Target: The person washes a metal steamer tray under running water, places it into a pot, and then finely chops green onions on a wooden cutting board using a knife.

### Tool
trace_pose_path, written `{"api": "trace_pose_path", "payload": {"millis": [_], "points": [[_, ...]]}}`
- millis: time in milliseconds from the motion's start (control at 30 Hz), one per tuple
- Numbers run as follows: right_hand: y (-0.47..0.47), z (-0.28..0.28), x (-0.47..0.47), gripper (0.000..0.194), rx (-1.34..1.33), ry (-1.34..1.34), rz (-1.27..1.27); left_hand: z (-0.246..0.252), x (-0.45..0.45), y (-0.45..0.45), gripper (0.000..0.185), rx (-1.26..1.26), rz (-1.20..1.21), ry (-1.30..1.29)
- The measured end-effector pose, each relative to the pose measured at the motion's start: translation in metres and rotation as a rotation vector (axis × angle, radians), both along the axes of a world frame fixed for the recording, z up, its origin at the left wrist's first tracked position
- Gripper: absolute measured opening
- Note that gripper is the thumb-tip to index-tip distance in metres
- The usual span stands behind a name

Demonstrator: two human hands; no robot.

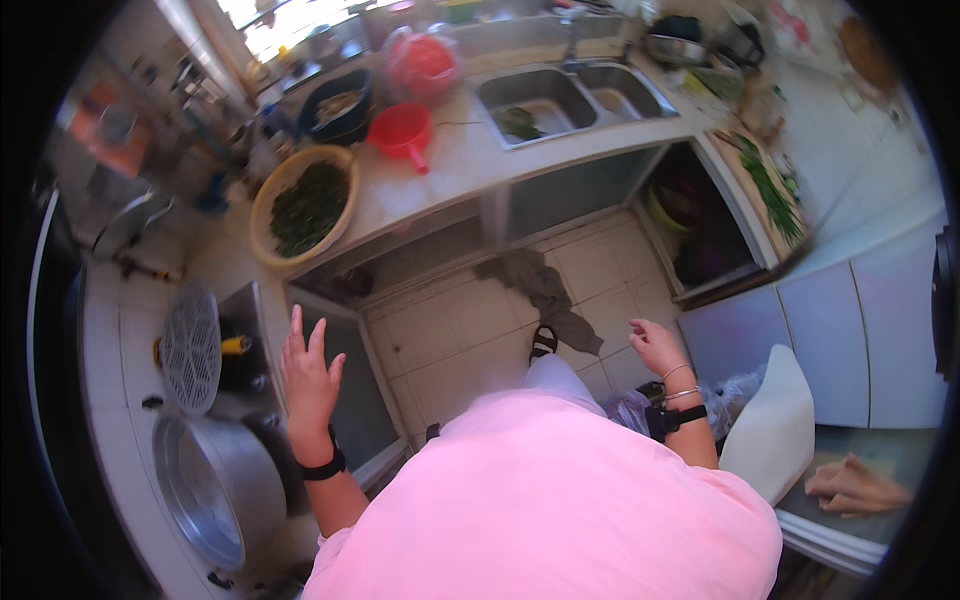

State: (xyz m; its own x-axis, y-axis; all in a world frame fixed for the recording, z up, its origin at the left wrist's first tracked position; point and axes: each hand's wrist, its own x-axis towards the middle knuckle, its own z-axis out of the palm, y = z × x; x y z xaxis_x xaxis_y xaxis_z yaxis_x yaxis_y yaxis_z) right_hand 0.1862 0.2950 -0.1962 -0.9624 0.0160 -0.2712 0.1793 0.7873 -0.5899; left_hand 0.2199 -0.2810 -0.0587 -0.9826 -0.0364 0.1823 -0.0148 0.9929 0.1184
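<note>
My left hand point(309, 379) is raised with its fingers apart and nothing in it, just right of the gas stove's edge. Beside it on the stove are a perforated metal steamer tray point(191, 349), seen tilted, and a large aluminium pot point(217, 487). Over the floor at the right hovers my right hand point(658, 347), empty, its fingers loosely bent and partly apart. A yellow basin point(262, 232) of dark leafy greens point(311, 208) rests on the counter ahead of my left hand. To its right lies a red plastic dipper point(401, 131).
A double steel sink point(540, 101) holds some greens. Green stalks point(769, 187) lie on the right counter corner. A grey cloth point(547, 296) is on the tiled floor by my sandalled foot. Cabinet doors stand open below the counter; a white chair back point(772, 427) is at my right.
</note>
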Motion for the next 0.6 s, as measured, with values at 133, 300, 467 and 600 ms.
{"api": "trace_pose_path", "payload": {"millis": [133, 300, 467, 600], "points": [[0.06, -0.001, 0.001, 0.036, 0.093, 0.059, -0.157, -0.007, -0.076, 0.061, 0.062, -0.01, -0.131, -0.04], [0.137, 0.004, -0.022, 0.034, 0.074, 0.119, -0.326, -0.017, -0.189, 0.166, 0.063, -0.012, -0.195, -0.074], [0.218, 0.01, -0.049, 0.033, 0.021, 0.135, -0.477, -0.017, -0.302, 0.291, 0.058, 0.008, -0.463, 0.053], [0.262, 0.007, -0.067, 0.033, -0.003, 0.179, -0.512, -0.013, -0.36, 0.387, 0.055, 0.068, -0.674, 0.05]]}}
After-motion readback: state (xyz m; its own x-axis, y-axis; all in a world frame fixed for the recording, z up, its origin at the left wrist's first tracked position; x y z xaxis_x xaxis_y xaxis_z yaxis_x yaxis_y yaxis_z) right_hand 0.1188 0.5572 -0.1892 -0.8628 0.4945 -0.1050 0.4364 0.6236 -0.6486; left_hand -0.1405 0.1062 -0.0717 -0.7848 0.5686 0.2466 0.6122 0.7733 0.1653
